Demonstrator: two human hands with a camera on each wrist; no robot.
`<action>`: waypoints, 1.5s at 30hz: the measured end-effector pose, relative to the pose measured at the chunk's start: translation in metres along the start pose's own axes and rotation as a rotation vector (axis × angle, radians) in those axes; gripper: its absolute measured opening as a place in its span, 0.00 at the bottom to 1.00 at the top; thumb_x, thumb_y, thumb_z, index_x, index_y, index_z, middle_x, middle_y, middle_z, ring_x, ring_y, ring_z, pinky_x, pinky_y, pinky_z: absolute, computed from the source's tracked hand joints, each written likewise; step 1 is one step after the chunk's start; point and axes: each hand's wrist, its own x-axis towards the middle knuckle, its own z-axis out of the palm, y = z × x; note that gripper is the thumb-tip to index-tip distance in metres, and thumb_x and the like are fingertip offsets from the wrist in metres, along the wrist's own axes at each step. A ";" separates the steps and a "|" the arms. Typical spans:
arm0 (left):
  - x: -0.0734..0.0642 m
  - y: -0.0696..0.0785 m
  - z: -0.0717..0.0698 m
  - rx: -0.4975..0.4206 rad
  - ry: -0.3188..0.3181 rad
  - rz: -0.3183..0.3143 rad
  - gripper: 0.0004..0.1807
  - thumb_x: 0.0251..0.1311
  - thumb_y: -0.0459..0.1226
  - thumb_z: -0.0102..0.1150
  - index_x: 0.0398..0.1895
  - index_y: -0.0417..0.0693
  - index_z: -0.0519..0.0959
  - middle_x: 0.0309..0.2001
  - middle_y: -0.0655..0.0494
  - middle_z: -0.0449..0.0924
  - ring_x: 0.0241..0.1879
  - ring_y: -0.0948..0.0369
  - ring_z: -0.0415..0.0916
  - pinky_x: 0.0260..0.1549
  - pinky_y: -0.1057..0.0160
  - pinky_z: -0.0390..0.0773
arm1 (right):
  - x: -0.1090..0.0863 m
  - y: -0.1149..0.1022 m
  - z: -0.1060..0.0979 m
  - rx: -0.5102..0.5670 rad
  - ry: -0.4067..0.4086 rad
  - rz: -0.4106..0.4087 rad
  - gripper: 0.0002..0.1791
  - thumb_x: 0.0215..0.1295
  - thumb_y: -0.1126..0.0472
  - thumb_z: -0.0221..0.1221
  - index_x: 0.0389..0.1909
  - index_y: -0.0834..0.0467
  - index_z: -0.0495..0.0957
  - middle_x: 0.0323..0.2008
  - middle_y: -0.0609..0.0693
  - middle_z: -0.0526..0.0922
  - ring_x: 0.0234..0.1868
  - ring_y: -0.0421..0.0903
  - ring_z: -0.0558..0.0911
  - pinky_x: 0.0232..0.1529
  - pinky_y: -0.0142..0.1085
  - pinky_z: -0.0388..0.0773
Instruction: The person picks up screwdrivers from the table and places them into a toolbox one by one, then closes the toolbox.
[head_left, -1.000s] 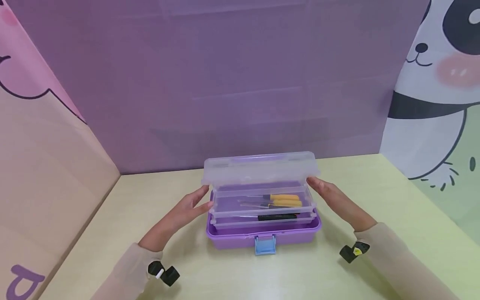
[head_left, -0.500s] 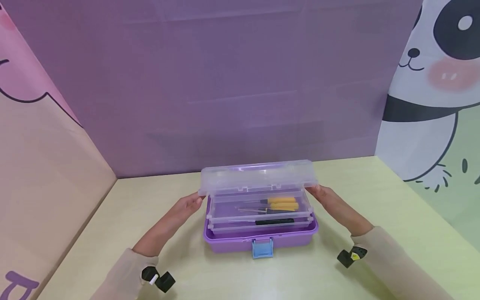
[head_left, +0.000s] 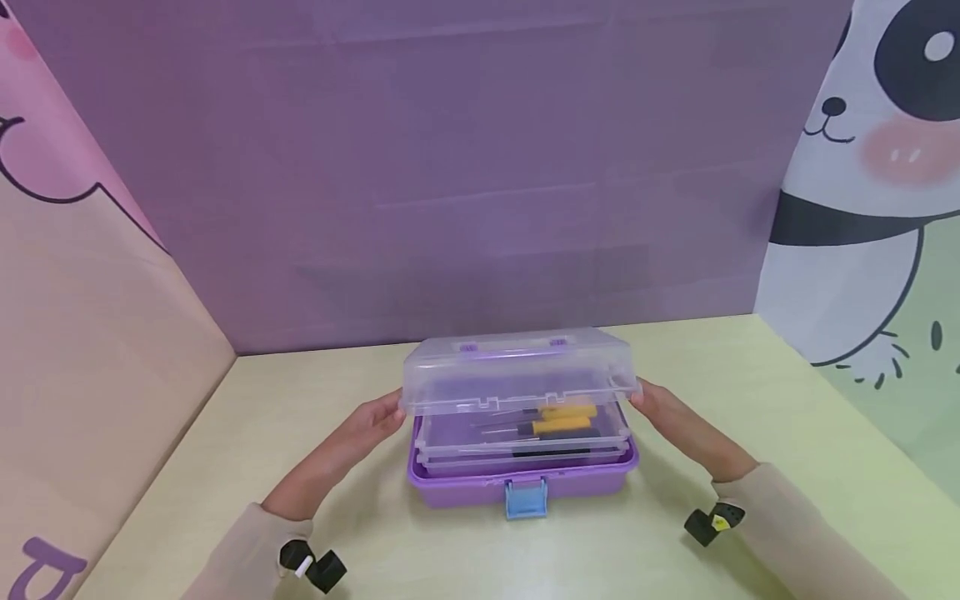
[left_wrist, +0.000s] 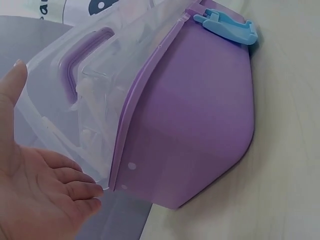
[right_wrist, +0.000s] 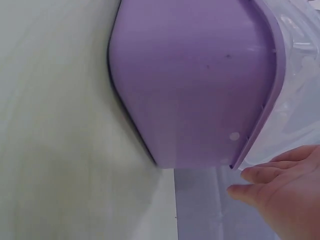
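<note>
A purple toolbox [head_left: 465, 493] stands on the table with its clear lid [head_left: 517, 371] tilted partway down over it. At the lid's left end my left hand [head_left: 367, 423] touches the side with fingers extended; the left wrist view shows its thumb spread wide. My right hand [head_left: 669, 412] touches the lid's right end, fingers nearly straight. Below the lid, a clear tray [head_left: 453, 442] holds yellow-handled screwdrivers [head_left: 564, 424] and a dark-handled one. A blue latch [head_left: 527, 502] hangs unfastened at the front. The purple carry handle [left_wrist: 70, 62] shows on the lid in the left wrist view.
The pale table [head_left: 480, 558] runs up to a purple backdrop [head_left: 465, 167]. Printed side panels stand left and right, the right one with a panda [head_left: 847, 292]. Small black cameras [head_left: 322, 571] are strapped to both wrists.
The lid has tipped forward and down, now covering more of the tray. Both hands have moved down with it, staying at its ends, and the left fingers have come closer together.
</note>
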 end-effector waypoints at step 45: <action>-0.018 -0.012 0.010 0.183 -0.015 -0.034 0.54 0.49 0.45 0.70 0.73 0.39 0.48 0.73 0.40 0.44 0.71 0.39 0.39 0.64 0.34 0.44 | -0.003 0.023 -0.013 -0.037 -0.132 -0.068 0.51 0.48 0.69 0.66 0.72 0.63 0.50 0.68 0.37 0.60 0.66 0.32 0.62 0.63 0.21 0.55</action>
